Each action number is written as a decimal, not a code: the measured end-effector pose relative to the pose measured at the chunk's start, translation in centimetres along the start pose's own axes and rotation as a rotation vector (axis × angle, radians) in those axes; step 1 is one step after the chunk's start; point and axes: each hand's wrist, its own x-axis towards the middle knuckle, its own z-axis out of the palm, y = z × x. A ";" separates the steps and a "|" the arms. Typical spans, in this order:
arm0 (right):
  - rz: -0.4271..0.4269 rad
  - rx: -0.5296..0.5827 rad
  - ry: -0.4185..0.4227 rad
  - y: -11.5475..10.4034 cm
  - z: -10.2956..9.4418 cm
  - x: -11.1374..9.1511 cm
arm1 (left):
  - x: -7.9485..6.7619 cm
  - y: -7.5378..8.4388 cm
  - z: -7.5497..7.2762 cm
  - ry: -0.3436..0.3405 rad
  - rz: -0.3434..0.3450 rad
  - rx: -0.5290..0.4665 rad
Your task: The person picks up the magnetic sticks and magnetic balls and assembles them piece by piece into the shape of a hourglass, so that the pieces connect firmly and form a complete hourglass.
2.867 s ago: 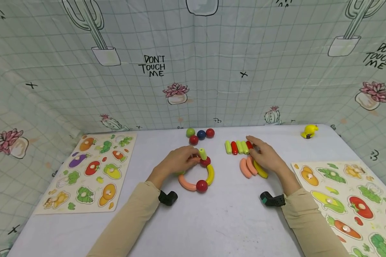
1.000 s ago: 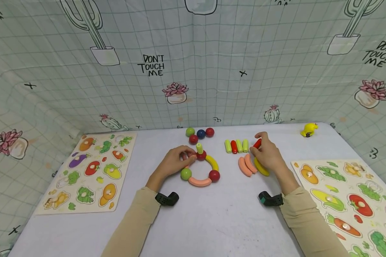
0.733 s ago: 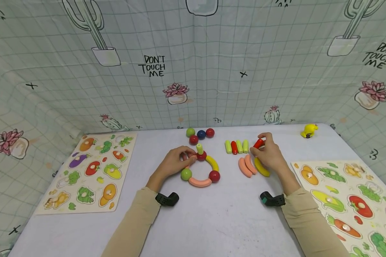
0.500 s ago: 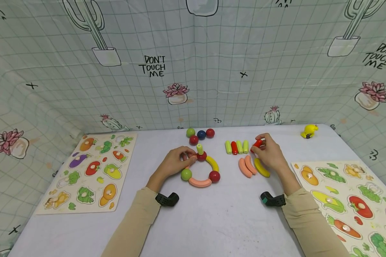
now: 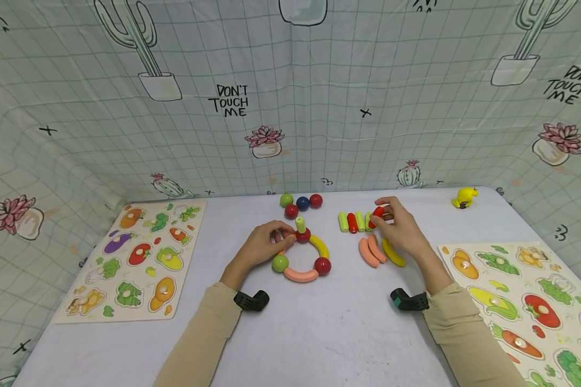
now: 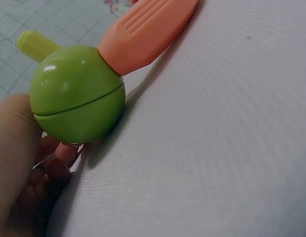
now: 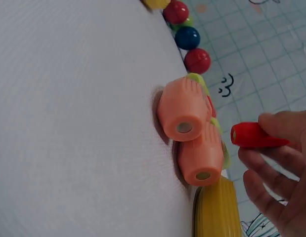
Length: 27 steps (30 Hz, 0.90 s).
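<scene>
My left hand (image 5: 266,243) grips the upper left of a ring made of magnetic rods and balls, at an orange curved rod mostly hidden by the fingers. In the ring are a green ball (image 6: 76,94), red balls (image 5: 323,265), a yellow curved rod (image 5: 320,246) and an orange curved rod (image 5: 300,275). A short lime rod (image 5: 300,224) stands up from the red ball (image 5: 303,235) at the top. My right hand (image 5: 401,228) pinches a short red rod (image 7: 254,135) between thumb and fingers, above the right end of the row of short rods.
Lime and red short rods (image 5: 352,222) lie in a row. Before them are orange curved rods (image 5: 368,252) and a yellow one (image 5: 393,252). Loose balls (image 5: 302,203) sit behind the ring. Vegetable picture boards (image 5: 140,258) flank both sides; a yellow toy (image 5: 465,197) stands back right.
My right hand has picked the red rod from the row's right end, moved right, then back left, turning it. My left hand shifted and turned the ring, then stayed still.
</scene>
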 end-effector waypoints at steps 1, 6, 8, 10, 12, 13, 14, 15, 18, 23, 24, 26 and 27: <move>-0.008 0.000 -0.005 -0.1 0.0 0.0 | 0.0 0.0 0.0 0.001 0.001 -0.001; -0.057 -0.009 -0.043 -0.4 0.5 0.0 | -0.2 0.1 -0.1 0.007 0.006 -0.003; -0.071 -0.008 -0.073 -0.6 0.8 -0.1 | -0.2 0.2 -0.1 0.009 0.004 -0.003; -0.085 -0.003 -0.103 -0.9 1.0 -0.1 | -0.3 0.1 -0.1 0.009 0.003 -0.004; -0.097 -0.002 -0.128 -1.2 1.2 -0.2 | -0.2 0.1 -0.1 0.010 0.004 -0.007; -0.102 0.000 -0.140 -1.3 1.3 -0.2 | -0.2 0.1 -0.1 0.009 0.005 -0.008; -0.112 0.006 -0.153 -1.4 1.4 -0.3 | -0.2 0.2 0.0 0.009 0.007 -0.009; -0.122 0.008 -0.167 -1.5 1.4 -0.3 | -0.1 0.2 0.0 0.009 0.007 -0.010; -0.152 0.013 -0.205 -1.9 1.7 -0.5 | -0.1 0.2 0.0 0.011 0.004 -0.013; -0.195 0.012 -0.235 -2.5 2.2 -0.7 | -0.2 0.1 0.0 0.011 0.002 -0.012; -0.203 0.019 -0.239 -2.7 2.3 -0.7 | -0.2 0.1 0.0 0.011 0.002 -0.012; -0.214 0.033 -0.246 -3.0 2.4 -0.8 | -0.1 0.0 0.0 0.010 0.002 -0.014; -0.219 0.041 -0.251 -3.1 2.5 -0.9 | -0.1 0.1 0.0 0.009 0.003 -0.014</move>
